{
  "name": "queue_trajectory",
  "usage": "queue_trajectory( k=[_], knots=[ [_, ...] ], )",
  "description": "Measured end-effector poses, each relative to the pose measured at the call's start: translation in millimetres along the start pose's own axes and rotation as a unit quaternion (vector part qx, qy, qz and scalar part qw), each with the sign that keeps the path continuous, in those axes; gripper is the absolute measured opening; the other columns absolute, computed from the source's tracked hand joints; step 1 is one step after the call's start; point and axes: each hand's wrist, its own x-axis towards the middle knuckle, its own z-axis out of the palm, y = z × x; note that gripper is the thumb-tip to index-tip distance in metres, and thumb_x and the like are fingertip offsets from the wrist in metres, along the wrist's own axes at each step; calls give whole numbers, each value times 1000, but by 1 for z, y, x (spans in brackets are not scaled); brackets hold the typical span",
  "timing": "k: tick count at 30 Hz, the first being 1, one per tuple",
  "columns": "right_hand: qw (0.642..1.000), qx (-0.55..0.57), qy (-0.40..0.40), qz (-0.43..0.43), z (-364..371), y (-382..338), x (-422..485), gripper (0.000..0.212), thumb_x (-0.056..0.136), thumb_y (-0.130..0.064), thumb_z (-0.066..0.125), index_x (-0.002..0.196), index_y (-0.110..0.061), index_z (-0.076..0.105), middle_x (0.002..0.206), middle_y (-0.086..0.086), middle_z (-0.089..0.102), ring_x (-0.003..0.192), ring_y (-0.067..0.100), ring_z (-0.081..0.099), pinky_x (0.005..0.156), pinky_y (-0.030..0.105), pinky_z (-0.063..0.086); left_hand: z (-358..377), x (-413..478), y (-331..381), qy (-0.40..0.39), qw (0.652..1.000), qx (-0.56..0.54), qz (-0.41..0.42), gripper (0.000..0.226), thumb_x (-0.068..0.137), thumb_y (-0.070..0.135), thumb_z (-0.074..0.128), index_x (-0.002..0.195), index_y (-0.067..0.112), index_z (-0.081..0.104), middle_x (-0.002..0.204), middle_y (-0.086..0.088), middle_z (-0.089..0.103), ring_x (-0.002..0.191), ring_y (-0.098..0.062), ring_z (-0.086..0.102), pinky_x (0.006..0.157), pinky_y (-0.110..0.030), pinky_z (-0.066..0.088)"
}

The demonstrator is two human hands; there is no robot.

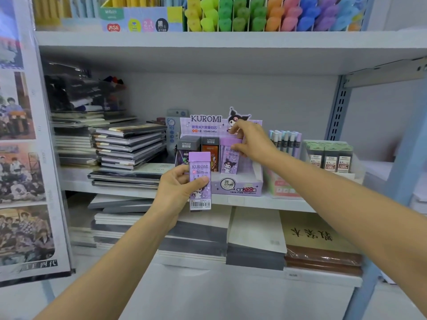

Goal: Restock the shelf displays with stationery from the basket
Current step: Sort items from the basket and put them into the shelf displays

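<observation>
We are partway through restocking, at the step of putting one more lead case into its display; the basket is out of view. On the left of the shelf a stack of notebooks stands near the display's left wall. Just in front of it our left hand holds a purple Kuromi case upright, fingers and thumb clamped round its lower half, in the air in front of the shelf lip and not yet in any slot. Behind it sits the Kuromi display box, its left and middle columns filled with dark cases. Our right hand reaches into the right column, its thumb on the cap of a purple case already standing there and its forefinger up by the header card; we cannot tell whether it grips that case or only steadies it.

We judge the next move to be lifting the held case over the low front wall and sliding it down into the purple column, once the right hand makes room. Space is tight: the header card stands behind, and pens and green refill packs stand near on the right. Overhead there is open room beneath the upper shelf.
</observation>
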Motion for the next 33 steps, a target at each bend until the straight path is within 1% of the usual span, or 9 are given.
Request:
queue_trajectory(
  k=[7, 10, 12, 14, 17, 21, 25, 27, 33],
  knots=[
    [993, -99, -61, -37, -17, -7, -1, 32, 94, -31, 60, 123, -18, 63, 115, 2, 45, 93, 14, 48, 80, 31, 42, 5, -3, 1, -1, 1000, 16, 1, 33, 80, 3, 74, 110, 7, 65, 93, -6, 77, 83, -22, 74, 66, -29, 60],
    [992, 113, -34, -41, -28, -20, -17, 38, 95, -34, 57, 130, -18, 57, 117, -1, 54, 93, 14, 60, 84, 27, 50, 10, -4, 3, 0, 1000, 26, 13, 33, 80, 3, 75, 111, 5, 64, 95, -8, 76, 85, -24, 74, 71, -33, 61],
    [962, 247, -111, -34, -30, -35, -31, 46, 93, -34, 61, 135, -18, 51, 115, -2, 61, 93, 15, 67, 79, 26, 57, 17, -5, 5, -6, 999, 24, 21, 32, 80, 1, 74, 110, 3, 64, 96, -11, 76, 84, -24, 74, 71, -34, 61],
    [957, 230, -170, -57, -28, -44, -39, 40, 92, -22, 65, 129, -12, 58, 106, 4, 69, 91, 20, 69, 80, 29, 58, 24, -6, 7, -13, 999, 26, 36, 31, 80, 1, 74, 109, 4, 63, 95, -11, 76, 82, -23, 74, 71, -33, 60],
    [965, 216, -133, -66, -34, -43, -38, 25, 92, -10, 64, 117, -6, 66, 104, 10, 71, 93, 27, 68, 82, 35, 58, 29, -8, 3, 13, 987, 119, 108, 33, 84, 11, 74, 112, 15, 57, 98, -2, 73, 84, -9, 69, 75, -21, 56],
    [978, 203, 10, -43, -55, -19, -20, 21, 94, -4, 58, 114, -1, 62, 99, 6, 63, 89, 18, 59, 85, 42, 55, 17, -9, -11, 46, 859, 418, 292, 48, 88, 18, 67, 131, 14, 49, 129, 1, 55, 121, -12, 49, 101, -25, 37],
    [993, 110, 33, -30, -46, -6, -14, 18, 95, -8, 56, 112, -7, 61, 99, 1, 62, 93, 18, 59, 86, 33, 50, 11, -4, -31, -35, 730, 617, 291, 67, 91, 26, 60, 149, 14, 30, 155, 1, 31, 146, -20, 20, 119, -34, 8],
    [996, 79, 28, -40, -32, -7, -17, 18, 95, -9, 56, 112, -8, 61, 102, 3, 66, 92, 19, 58, 78, 22, 40, 8, -3, -39, -52, 699, 661, 269, 68, 92, 31, 56, 150, 18, 25, 154, 3, 30, 146, -16, 18, 120, -38, 0],
    [998, 12, -10, -62, -17, -11, -17, 19, 97, -14, 55, 115, -8, 60, 105, 9, 67, 89, 17, 56, 78, 26, 42, 3, -3, -44, -59, 663, 691, 282, 72, 87, 31, 59, 150, 20, 25, 148, 4, 33, 141, -17, 26, 120, -42, 6]
  ],
)
